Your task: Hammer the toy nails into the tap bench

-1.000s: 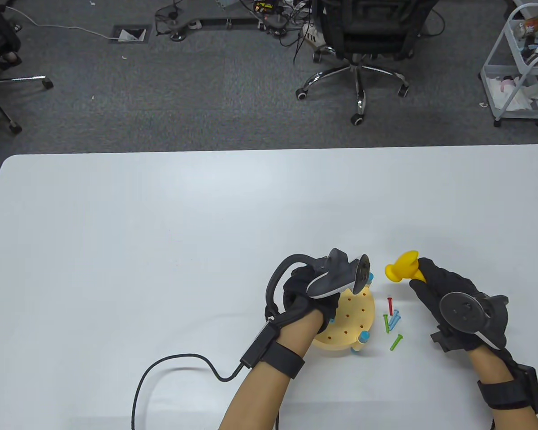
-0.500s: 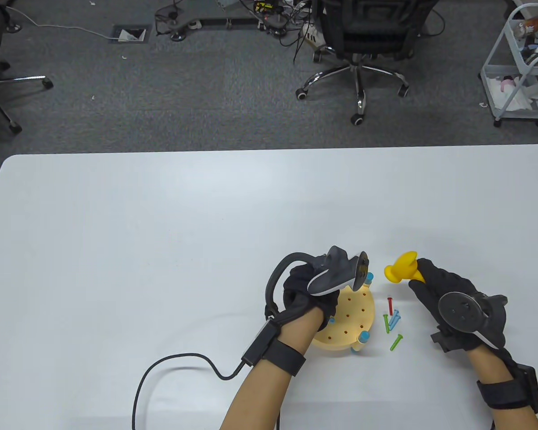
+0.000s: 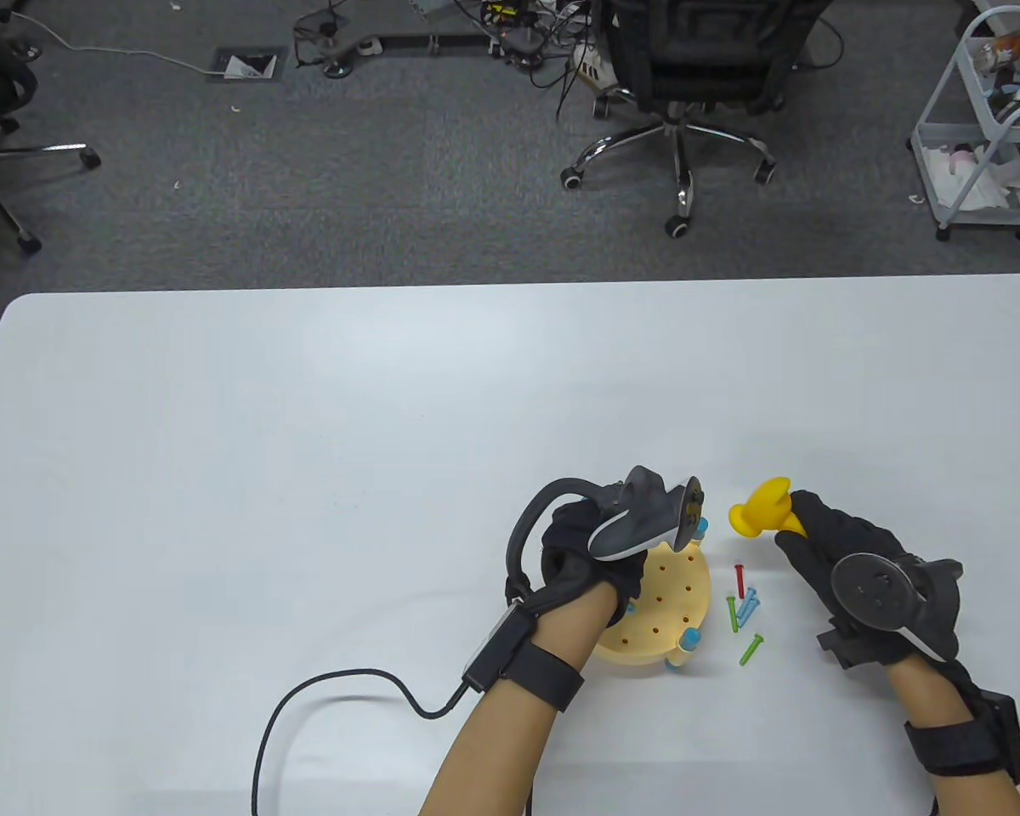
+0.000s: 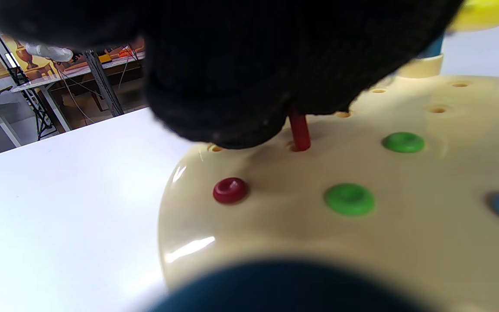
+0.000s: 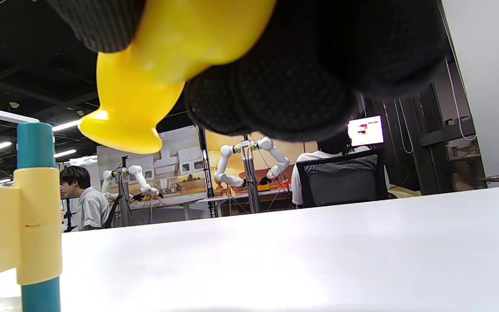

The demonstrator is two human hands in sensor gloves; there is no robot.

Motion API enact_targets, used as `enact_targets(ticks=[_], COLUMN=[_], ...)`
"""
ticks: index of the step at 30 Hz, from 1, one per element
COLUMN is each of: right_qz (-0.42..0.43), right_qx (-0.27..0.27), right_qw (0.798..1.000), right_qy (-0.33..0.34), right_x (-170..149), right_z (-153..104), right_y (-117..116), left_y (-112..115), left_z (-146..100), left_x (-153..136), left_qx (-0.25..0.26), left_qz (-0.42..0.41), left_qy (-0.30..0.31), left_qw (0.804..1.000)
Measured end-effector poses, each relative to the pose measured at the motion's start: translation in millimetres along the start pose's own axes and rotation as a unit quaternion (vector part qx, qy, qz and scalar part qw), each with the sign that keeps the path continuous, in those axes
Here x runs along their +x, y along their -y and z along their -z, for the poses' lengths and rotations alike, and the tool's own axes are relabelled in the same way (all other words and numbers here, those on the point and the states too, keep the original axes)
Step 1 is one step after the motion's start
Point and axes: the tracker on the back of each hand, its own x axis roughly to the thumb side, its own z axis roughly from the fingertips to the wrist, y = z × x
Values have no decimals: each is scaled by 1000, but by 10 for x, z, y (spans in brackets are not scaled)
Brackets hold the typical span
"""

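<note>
The cream round tap bench [image 3: 676,599] with rows of holes sits near the table's front edge. My left hand [image 3: 591,552] is over its left part. In the left wrist view my fingers [image 4: 232,86] hold a red nail [image 4: 299,132] upright in a hole of the bench [image 4: 362,242]. A red nail head [image 4: 230,190] and two green nail heads [image 4: 349,199] sit flush in the bench. My right hand [image 3: 833,552] grips a yellow toy hammer [image 3: 761,507] right of the bench, above the table; it shows in the right wrist view [image 5: 154,86] too.
Several loose red, green and blue nails [image 3: 744,608] lie on the white table [image 3: 306,476] between the bench and my right hand. Blue bench legs [image 3: 688,639] stick out at its rim. A cable [image 3: 340,688] trails from my left wrist.
My left hand has shifted slightly to the right over the bench. My right hand and the hammer have stayed still.
</note>
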Motion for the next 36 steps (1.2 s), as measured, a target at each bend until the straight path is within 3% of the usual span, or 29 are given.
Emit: enact_targets(ticks=[23,31,34,36], right_qz=[0,0,10,24], right_qx=[4,2,-14,-31], right_qw=[1000,1000,1000,999], right_qy=[1,0,5,16], right_x=[-3,-4,29,95], right_z=[3,2,-8,-20], right_y=[-10,-4,33,92], left_y=[17,-230,-46,200], left_z=[-50,-465,-694,-799], left_x=[15,-416,-612,-698], left_qx=[-29,74,94,95], left_qz=[27,-105,-158,-196], left_qy=[9,21,43,64], left_qw=[999,991,982,974])
